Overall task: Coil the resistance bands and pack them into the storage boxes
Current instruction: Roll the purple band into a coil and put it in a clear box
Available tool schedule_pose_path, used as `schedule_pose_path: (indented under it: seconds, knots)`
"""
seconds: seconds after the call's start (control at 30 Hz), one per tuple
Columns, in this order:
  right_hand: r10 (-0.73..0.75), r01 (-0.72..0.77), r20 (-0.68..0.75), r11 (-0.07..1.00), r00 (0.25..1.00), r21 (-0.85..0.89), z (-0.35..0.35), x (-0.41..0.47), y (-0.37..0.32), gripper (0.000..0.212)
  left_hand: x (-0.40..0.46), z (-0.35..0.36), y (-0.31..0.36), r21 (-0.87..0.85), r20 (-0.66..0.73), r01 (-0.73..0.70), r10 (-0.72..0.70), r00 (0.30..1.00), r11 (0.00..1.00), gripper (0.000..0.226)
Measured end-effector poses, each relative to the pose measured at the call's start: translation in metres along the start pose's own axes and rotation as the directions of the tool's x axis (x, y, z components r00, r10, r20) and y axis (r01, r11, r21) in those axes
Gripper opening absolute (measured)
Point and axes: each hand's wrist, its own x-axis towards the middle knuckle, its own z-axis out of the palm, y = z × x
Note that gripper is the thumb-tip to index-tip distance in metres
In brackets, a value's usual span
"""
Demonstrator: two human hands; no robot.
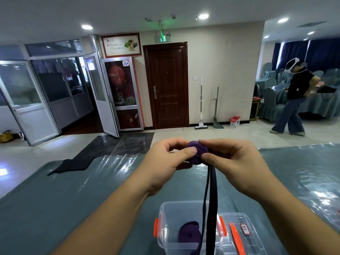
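A purple resistance band (197, 152) is partly rolled into a tight coil held up above the table. My left hand (171, 162) pinches the coil from the left with thumb and fingers. My right hand (230, 161) pinches it from the right. The band's loose tail (211, 199) hangs straight down from the coil in two dark strips. Below it stands a clear storage box (165, 227) with orange latches, and a second purple band (189, 234) lies coiled inside.
A clear lid (239, 232) with orange clips and a label lies right of the box. The table (73, 208) has a teal cloth under shiny plastic. A person (294, 100) walks at the far right, near covered chairs. A brown door stands ahead.
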Motion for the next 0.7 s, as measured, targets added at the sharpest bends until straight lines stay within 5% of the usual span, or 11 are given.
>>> schedule_pose_path:
  seconds: [0.1, 0.33, 0.4, 0.57, 0.7]
  knots:
    - [0.011, 0.004, 0.126, 0.993, 0.992, -0.119, -0.006, 0.002, -0.006, 0.038, 0.003, -0.012, 0.01, 0.316, 0.078, -0.049, 0.026, 0.997, 0.947, 0.017]
    - [-0.02, 0.03, -0.064, 0.989, 0.998, 0.148, 0.001, -0.001, 0.006, 0.042, 0.004, 0.001, 0.004, -0.224, 0.005, 0.043, -0.043, 0.999, 0.974, 0.029]
    - [0.008, -0.004, -0.026, 0.991, 1.0, 0.134, -0.001, -0.001, 0.008, 0.041, 0.004, -0.001, 0.002, -0.189, 0.044, 0.08, -0.073, 0.996, 0.979, 0.023]
    - [0.057, -0.048, 0.139, 0.997, 0.989, -0.06, -0.01, 0.004, 0.001, 0.041, 0.006, -0.014, 0.006, 0.287, 0.099, -0.024, -0.005, 0.995, 0.958, 0.021]
    - [0.011, -0.007, -0.042, 0.995, 0.999, 0.096, -0.002, 0.007, 0.006, 0.039, 0.008, -0.005, 0.003, 0.017, -0.008, -0.031, 0.032, 0.999, 0.999, 0.025]
